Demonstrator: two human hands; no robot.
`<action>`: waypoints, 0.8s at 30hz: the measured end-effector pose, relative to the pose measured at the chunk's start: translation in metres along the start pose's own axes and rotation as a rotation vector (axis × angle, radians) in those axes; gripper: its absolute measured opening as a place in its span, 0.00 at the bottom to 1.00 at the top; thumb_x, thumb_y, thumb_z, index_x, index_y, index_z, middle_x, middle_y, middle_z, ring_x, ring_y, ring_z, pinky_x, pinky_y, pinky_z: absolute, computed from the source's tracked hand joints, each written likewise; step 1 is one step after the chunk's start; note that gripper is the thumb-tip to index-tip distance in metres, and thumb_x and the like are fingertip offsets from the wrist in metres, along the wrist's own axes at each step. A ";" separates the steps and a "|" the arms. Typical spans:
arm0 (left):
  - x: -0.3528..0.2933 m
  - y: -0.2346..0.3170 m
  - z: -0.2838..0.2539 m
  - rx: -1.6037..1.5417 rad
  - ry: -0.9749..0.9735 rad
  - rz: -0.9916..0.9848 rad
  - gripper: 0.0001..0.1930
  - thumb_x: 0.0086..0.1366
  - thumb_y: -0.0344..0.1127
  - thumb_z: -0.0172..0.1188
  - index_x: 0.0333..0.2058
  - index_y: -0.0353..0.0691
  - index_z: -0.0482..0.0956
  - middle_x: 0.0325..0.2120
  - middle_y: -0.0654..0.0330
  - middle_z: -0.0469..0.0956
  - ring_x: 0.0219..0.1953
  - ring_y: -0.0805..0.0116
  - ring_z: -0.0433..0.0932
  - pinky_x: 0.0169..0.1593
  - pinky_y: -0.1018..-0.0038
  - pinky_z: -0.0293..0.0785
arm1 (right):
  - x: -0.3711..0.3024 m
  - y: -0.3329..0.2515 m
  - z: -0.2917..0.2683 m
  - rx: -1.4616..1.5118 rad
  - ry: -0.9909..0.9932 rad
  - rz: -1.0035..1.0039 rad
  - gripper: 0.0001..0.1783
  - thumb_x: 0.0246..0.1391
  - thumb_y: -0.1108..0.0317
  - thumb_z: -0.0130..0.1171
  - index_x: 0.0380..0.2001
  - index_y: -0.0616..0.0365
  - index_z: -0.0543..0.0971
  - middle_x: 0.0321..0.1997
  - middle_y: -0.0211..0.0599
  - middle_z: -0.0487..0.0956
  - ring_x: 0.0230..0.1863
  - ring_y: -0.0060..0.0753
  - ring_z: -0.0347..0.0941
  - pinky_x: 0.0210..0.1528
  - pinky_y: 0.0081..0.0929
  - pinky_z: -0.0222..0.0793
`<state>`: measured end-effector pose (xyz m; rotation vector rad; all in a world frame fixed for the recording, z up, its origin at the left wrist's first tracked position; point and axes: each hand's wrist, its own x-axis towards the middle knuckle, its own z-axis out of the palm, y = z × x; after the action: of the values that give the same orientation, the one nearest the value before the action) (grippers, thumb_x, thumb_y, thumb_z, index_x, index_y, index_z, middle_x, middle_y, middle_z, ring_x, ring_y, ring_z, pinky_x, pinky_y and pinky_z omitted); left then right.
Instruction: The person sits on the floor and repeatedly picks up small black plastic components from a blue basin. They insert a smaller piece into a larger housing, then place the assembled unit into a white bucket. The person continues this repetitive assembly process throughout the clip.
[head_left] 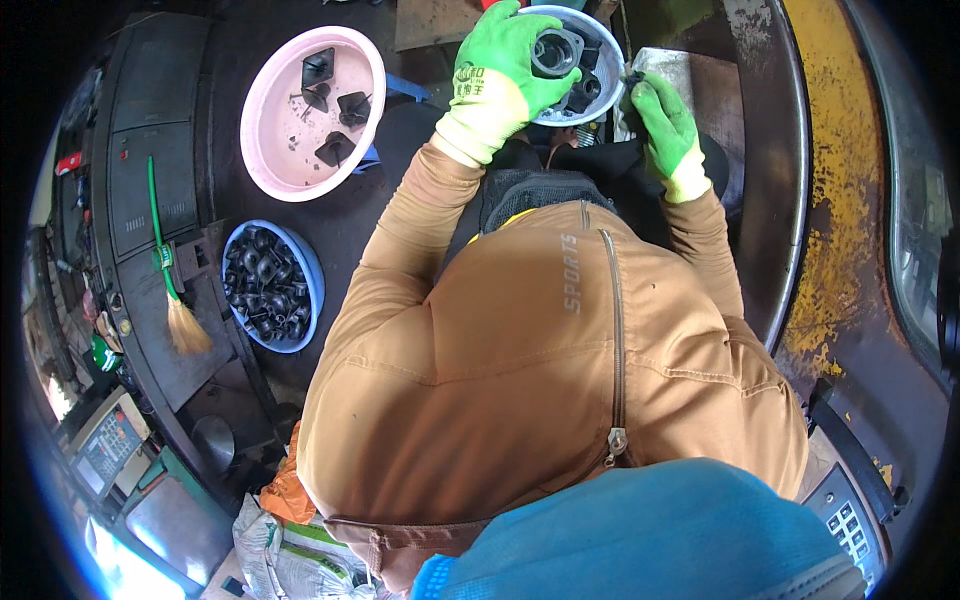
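My left hand (505, 65), in a green-coated glove with a yellow cuff, is closed on a black moulded part (553, 53) with a round opening and a flange. It holds the part over a light blue basin (608, 32) with several more black parts (583, 92) in it. To the right of the basin, my right hand (664, 118), gloved alike, has its thumb and fingers pinched together. A small dark piece (635, 77) shows at the fingertips; its kind is too small to tell.
A pink basin (258, 130) at the upper left holds several black flanged pieces. Below it stands a blue basin (318, 290) heaped with black parts (265, 280). A green-handled broom (185, 325) leans on grey cabinets (150, 170). Yellow, worn machinery (830, 180) rises on the right.
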<state>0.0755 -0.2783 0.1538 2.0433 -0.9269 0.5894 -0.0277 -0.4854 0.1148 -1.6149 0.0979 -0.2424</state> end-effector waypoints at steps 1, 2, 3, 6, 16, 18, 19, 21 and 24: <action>0.000 0.001 0.000 -0.010 -0.039 -0.016 0.25 0.42 0.36 0.74 0.41 0.39 0.78 0.41 0.49 0.78 0.51 0.42 0.73 0.56 0.55 0.70 | 0.003 -0.007 -0.001 0.048 -0.039 0.073 0.15 0.64 0.69 0.54 0.51 0.62 0.78 0.41 0.37 0.80 0.39 0.22 0.75 0.42 0.19 0.72; 0.000 0.001 0.000 -0.010 -0.060 -0.021 0.24 0.42 0.36 0.74 0.41 0.39 0.78 0.41 0.48 0.78 0.51 0.42 0.73 0.56 0.56 0.70 | 0.006 -0.014 -0.002 -0.102 -0.062 0.076 0.15 0.63 0.68 0.54 0.51 0.62 0.78 0.42 0.38 0.80 0.40 0.25 0.75 0.42 0.21 0.72; 0.000 0.002 0.000 -0.010 -0.081 -0.027 0.24 0.42 0.36 0.74 0.41 0.39 0.78 0.41 0.48 0.78 0.51 0.43 0.73 0.56 0.56 0.70 | 0.013 -0.018 -0.001 -0.216 -0.113 0.008 0.16 0.63 0.67 0.54 0.51 0.62 0.78 0.42 0.39 0.80 0.41 0.28 0.76 0.42 0.22 0.72; 0.002 0.006 -0.004 -0.036 -0.139 -0.053 0.24 0.42 0.37 0.74 0.40 0.39 0.79 0.39 0.49 0.78 0.48 0.45 0.75 0.53 0.57 0.71 | 0.032 -0.029 -0.002 -0.656 -0.258 -0.451 0.17 0.60 0.68 0.55 0.51 0.60 0.77 0.50 0.43 0.79 0.47 0.43 0.77 0.47 0.33 0.74; 0.010 0.011 -0.027 -0.190 -0.584 -0.112 0.28 0.46 0.43 0.71 0.46 0.40 0.78 0.41 0.49 0.78 0.48 0.49 0.76 0.52 0.60 0.70 | 0.065 -0.071 -0.003 -1.020 -0.593 -0.634 0.17 0.59 0.63 0.57 0.50 0.55 0.80 0.48 0.41 0.81 0.47 0.43 0.78 0.47 0.34 0.75; 0.011 0.012 -0.029 -0.202 -0.635 -0.143 0.29 0.45 0.44 0.71 0.47 0.39 0.78 0.42 0.49 0.78 0.49 0.50 0.76 0.53 0.60 0.70 | 0.060 -0.083 -0.003 -0.953 -0.563 -0.563 0.13 0.59 0.61 0.57 0.42 0.55 0.80 0.31 0.45 0.81 0.35 0.47 0.79 0.38 0.38 0.75; 0.012 0.013 -0.030 -0.201 -0.645 -0.153 0.29 0.45 0.44 0.71 0.47 0.39 0.78 0.42 0.49 0.78 0.49 0.50 0.76 0.53 0.60 0.70 | 0.060 -0.086 -0.001 -0.961 -0.577 -0.542 0.13 0.59 0.60 0.58 0.41 0.55 0.81 0.32 0.44 0.81 0.35 0.47 0.79 0.38 0.38 0.75; 0.014 0.015 -0.032 -0.197 -0.663 -0.173 0.29 0.45 0.44 0.71 0.47 0.39 0.78 0.42 0.48 0.78 0.49 0.50 0.76 0.53 0.60 0.70 | 0.058 -0.091 0.002 -0.972 -0.592 -0.531 0.13 0.59 0.60 0.58 0.40 0.56 0.81 0.32 0.44 0.81 0.35 0.47 0.79 0.38 0.38 0.75; 0.016 0.019 -0.034 -0.184 -0.691 -0.161 0.28 0.45 0.43 0.71 0.45 0.39 0.79 0.41 0.48 0.78 0.47 0.49 0.76 0.52 0.60 0.71 | 0.056 -0.092 0.001 -0.985 -0.597 -0.547 0.13 0.59 0.60 0.58 0.40 0.57 0.81 0.33 0.44 0.81 0.35 0.46 0.79 0.38 0.38 0.75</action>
<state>0.0675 -0.2649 0.1932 2.1487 -1.1303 -0.3117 0.0193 -0.4908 0.2120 -2.6083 -0.8092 -0.1138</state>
